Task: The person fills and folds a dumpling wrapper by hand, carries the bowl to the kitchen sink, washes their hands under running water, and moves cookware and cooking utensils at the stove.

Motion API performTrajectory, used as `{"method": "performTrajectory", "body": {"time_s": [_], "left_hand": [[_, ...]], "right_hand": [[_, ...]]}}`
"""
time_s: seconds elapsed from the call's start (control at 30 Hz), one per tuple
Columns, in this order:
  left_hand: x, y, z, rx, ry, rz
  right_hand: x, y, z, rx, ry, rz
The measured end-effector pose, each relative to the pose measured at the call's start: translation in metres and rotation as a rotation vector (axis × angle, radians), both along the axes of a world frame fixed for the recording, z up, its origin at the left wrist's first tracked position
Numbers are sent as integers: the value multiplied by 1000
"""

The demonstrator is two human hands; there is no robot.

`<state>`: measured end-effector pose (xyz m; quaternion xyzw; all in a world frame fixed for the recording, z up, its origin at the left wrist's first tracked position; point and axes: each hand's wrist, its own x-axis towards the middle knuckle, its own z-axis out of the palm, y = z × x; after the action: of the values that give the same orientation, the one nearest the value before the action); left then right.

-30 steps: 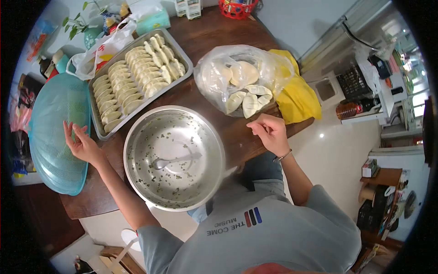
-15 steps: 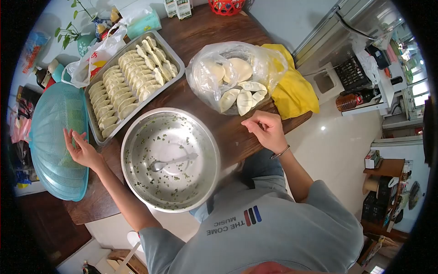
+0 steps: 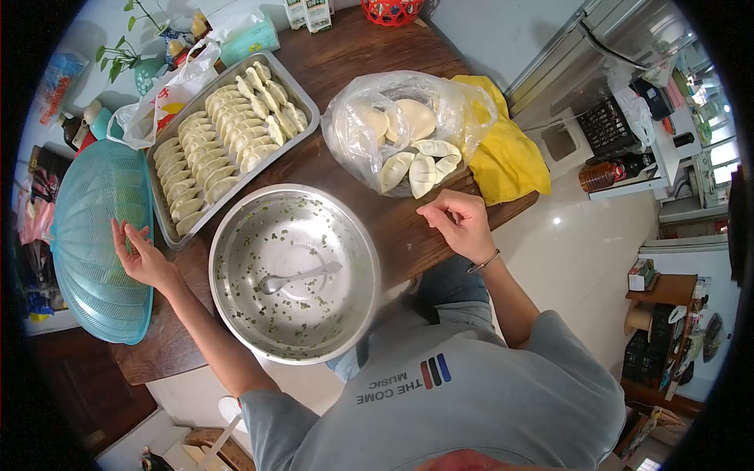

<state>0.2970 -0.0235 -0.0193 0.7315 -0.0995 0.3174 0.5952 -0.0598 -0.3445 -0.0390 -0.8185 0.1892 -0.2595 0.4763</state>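
Observation:
My left hand (image 3: pixel 144 257) is raised over the right edge of a blue mesh cover (image 3: pixel 102 243), fingers apart and holding nothing. My right hand (image 3: pixel 459 225) is curled, with nothing visible in it, just below several dumplings (image 3: pixel 422 174) at the mouth of a clear plastic bag (image 3: pixel 353 106). Round wrappers (image 3: pixel 414 120) lie inside that bag. Between my hands sits a steel bowl (image 3: pixel 314 315) with green bits stuck inside and a metal spoon (image 3: pixel 302 277). Behind it, a metal tray (image 3: pixel 312 125) holds rows of dumplings (image 3: pixel 206 163).
A yellow cloth (image 3: pixel 510 169) lies at the right end of the wooden table (image 3: pixel 377 43). A white plastic bag (image 3: pixel 141 118), a tissue pack (image 3: pixel 250 41), small cartons (image 3: pixel 316 14) and a red basket (image 3: pixel 391 11) stand along the far side.
The whole view has shifted slightly since the first frame. Both hands keep nearly the same pose and place, and nothing has been picked up or put down.

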Motion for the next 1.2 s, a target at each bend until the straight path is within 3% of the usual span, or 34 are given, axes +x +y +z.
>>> {"method": "performTrajectory", "body": {"time_s": [0.67,0.83,0.93,1.13,1.2], "left_hand": [[-2,-1,2,-8,8,-10],[-1,0,2,-1,18,-4],[0,0,1,-18,28,-12],[6,6,-5,-6,33,9],[7,5,-7,-44,40,1]], "right_hand": [[-1,1,-5,7,-48,-27],[-4,2,-14,-245,-242,-274],[0,3,-17,-266,-201,-336],[4,10,-8,-248,-144,-356],[7,6,-9,-368,-192,-333]]}}
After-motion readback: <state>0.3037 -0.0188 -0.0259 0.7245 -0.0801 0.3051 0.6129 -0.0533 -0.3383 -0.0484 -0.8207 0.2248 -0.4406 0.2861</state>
